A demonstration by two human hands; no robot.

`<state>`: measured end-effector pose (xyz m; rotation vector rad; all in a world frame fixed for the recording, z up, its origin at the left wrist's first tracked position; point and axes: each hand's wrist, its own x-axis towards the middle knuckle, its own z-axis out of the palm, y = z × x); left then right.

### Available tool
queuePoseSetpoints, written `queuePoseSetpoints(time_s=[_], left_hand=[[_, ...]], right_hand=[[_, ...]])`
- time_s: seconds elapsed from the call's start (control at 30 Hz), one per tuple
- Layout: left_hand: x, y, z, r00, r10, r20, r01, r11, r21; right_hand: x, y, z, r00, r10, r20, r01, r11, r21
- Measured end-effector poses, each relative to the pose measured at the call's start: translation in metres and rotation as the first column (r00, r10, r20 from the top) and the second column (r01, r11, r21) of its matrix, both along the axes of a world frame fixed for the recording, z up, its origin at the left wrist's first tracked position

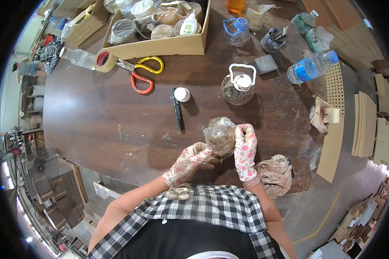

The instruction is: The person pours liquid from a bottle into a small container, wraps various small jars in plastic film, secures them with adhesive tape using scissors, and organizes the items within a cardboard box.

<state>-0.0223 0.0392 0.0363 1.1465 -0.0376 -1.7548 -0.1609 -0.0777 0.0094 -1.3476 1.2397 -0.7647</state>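
Note:
A round, brownish container wrapped in crinkled clear plastic (220, 137) is between my hands, near the table's front edge. My left hand (189, 163), in a white glove with pink flowers, grips its lower left side with thumb and fingers closed. My right hand (245, 151), gloved alike, pinches the plastic at the right side. What lies inside the wrap is hard to make out. A black marker (178, 111) lies beyond my left hand, beside a small white-capped bottle (182, 94). Farther off stands a clear jug with a white handle (238, 87).
Large scissors (143, 77) and a tape roll (105, 61) lie at the far left. A cardboard box (160, 48) holds several plastic-wrapped containers. Plastic bottles, including a blue-capped one (313, 67), line the far right. A crumpled cloth (275, 175) lies right of my right hand.

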Motion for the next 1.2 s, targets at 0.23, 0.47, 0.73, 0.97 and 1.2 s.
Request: queuePoseSetpoints(time_s=[0.23,0.47,0.73,0.97,1.2], left_hand=[[-0.009,0.003,-0.008,0.996,0.083,0.036,-0.083,0.997,-0.003],[-0.019,0.009,-0.028,0.907,0.29,-0.307,-0.332,0.939,-0.094],[-0.021,0.008,-0.035,0.94,0.263,-0.217,-0.293,0.949,-0.117],[-0.022,0.0,-0.025,0.963,0.23,0.144,-0.208,0.967,-0.149],[-0.004,-0.003,-0.02,0.987,0.115,0.113,-0.108,0.992,-0.065]], right_hand=[[0.004,0.008,0.0,0.998,-0.039,-0.044,0.036,0.997,-0.073],[0.004,0.013,-0.003,0.998,-0.063,-0.028,0.062,0.997,-0.049],[0.003,0.015,-0.007,0.998,-0.054,-0.015,0.053,0.998,-0.032],[0.006,0.012,-0.019,0.994,-0.056,-0.091,0.045,0.991,-0.127],[-0.005,-0.014,-0.013,0.975,0.04,0.221,-0.09,0.971,0.222]])
